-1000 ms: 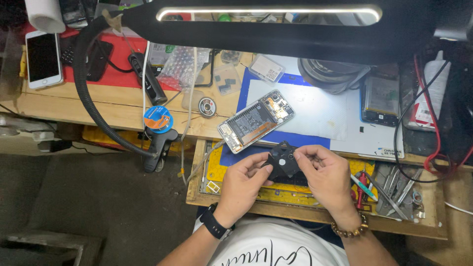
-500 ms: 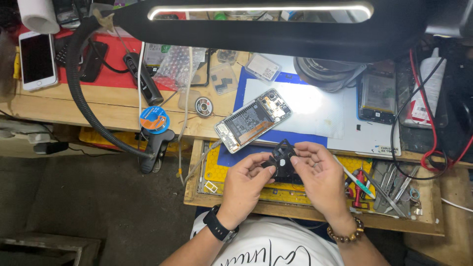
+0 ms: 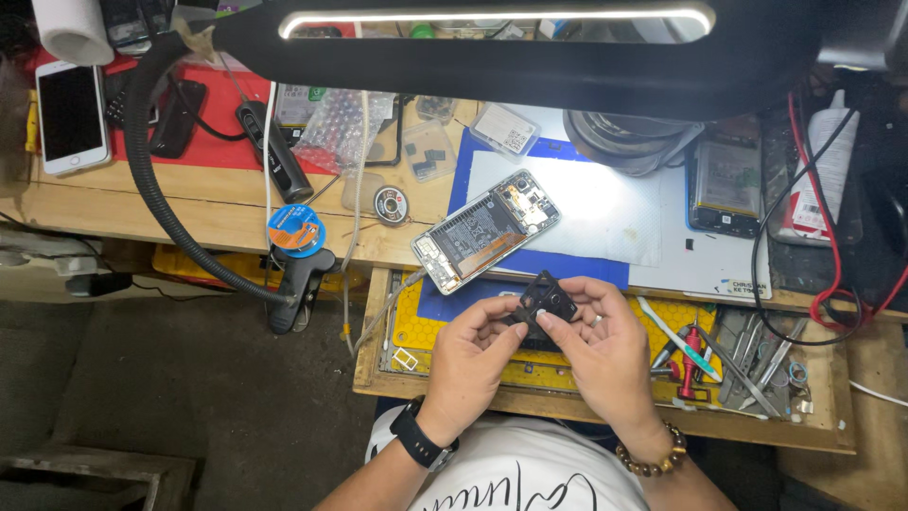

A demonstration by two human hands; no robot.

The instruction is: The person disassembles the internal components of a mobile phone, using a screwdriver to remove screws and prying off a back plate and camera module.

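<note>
1. The left hand (image 3: 470, 355) and right hand (image 3: 605, 352) pinch a small black part (image 3: 546, 297) between their fingertips, over the open drawer (image 3: 605, 402).
2. Just beyond lies the opened phone (image 3: 485, 230) on the blue mat (image 3: 530, 260).
3. Farthest, the lamp head (image 3: 511, 47).

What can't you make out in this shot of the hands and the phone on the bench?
Head view, the only one:
- The small black part: its kind and underside, covered by the fingers of the left hand and right hand.
- The bench's far edge: blocked by the black lamp head.
- The opened phone: inner components too small to tell apart.
- The tools in the drawer: overlapping, tips unclear.
</note>
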